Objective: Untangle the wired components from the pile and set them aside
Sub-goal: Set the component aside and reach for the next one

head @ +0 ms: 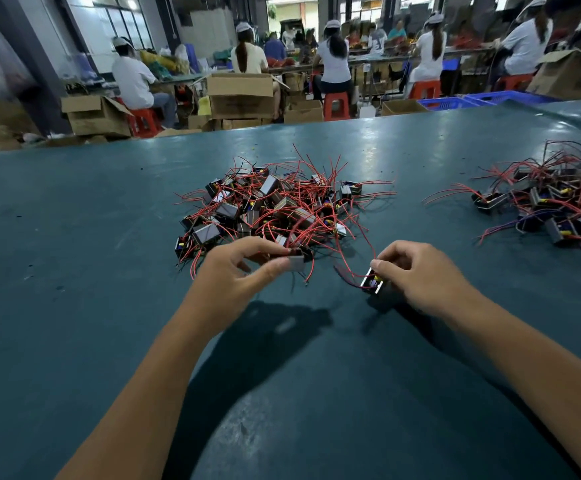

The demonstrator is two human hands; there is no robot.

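Red wires trail from the small component pinched in the left hand at the pile's near edge. Just beside it, the right hand grips a second component, its wire running back into the pile. Bare teal worktop lies open toward the near edge. A second heap sits by the right edge. Cardboard boxes and seated workers fill the room beyond.

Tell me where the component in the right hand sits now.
In the head view, the component sits right of centre in the right hand, just above the green table, near the big pile's front edge.
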